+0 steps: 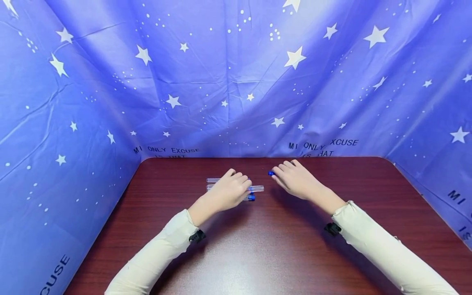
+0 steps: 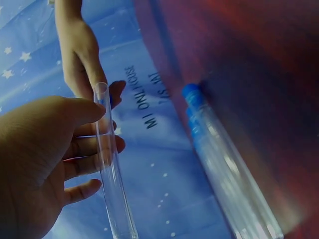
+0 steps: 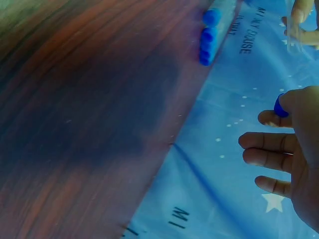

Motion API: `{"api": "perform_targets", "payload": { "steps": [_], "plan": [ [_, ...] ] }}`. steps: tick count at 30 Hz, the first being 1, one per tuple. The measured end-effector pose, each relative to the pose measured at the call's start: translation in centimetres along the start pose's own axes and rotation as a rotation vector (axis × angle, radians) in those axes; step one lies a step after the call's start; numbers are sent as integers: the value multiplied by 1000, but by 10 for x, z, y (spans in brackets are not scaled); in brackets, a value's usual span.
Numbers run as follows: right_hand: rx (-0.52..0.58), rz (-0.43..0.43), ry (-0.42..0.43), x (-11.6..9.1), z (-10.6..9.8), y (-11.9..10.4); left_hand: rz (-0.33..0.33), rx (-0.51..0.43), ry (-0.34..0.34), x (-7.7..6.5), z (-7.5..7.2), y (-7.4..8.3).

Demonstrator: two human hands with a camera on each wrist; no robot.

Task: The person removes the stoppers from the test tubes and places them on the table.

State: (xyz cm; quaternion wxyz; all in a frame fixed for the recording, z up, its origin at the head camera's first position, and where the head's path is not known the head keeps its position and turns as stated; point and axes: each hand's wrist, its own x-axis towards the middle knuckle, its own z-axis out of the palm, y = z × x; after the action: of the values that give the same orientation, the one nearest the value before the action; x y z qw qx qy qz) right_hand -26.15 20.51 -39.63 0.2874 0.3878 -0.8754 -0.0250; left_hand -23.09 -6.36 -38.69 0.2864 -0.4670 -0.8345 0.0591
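My left hand (image 1: pixel 230 190) pinches a clear test tube (image 1: pixel 258 188) between thumb and fingers. In the left wrist view that test tube (image 2: pixel 112 184) has an uncapped, open mouth, which points toward the other hand. A blue cap (image 1: pixel 271 173) is pinched between the thumb and index finger of my right hand (image 1: pixel 296 180). The right wrist view shows the same cap (image 3: pixel 281 106), apart from the tube. Under and beside the left hand lie several test tubes (image 2: pixel 234 179) with blue caps, side by side on the table and partly hidden by that hand in the head view.
The dark red wooden table (image 1: pixel 236 246) reaches back to a blue curtain (image 1: pixel 228 82) printed with white stars and lettering. More curtain hangs along the left and right sides. Both forearms wear pale sleeves and dark wrist straps (image 1: pixel 333 229).
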Motion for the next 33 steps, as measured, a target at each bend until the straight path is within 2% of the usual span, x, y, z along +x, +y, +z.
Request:
{"api": "perform_targets", "payload": {
  "steps": [7, 17, 26, 33],
  "plan": [
    [12, -3, -65, -8, 17, 5, 27, 6, -92, -5, 8, 10],
    [-7, -29, -101, -14, 31, 8, 17, -72, -283, -7, 13, 20],
    [-19, -13, -179, -19, 38, 7, 19, -86, -345, -10, 20, 26],
    [-20, -6, -226, -21, 38, 5, 18, -96, -354, -12, 22, 29]
  ]
}}
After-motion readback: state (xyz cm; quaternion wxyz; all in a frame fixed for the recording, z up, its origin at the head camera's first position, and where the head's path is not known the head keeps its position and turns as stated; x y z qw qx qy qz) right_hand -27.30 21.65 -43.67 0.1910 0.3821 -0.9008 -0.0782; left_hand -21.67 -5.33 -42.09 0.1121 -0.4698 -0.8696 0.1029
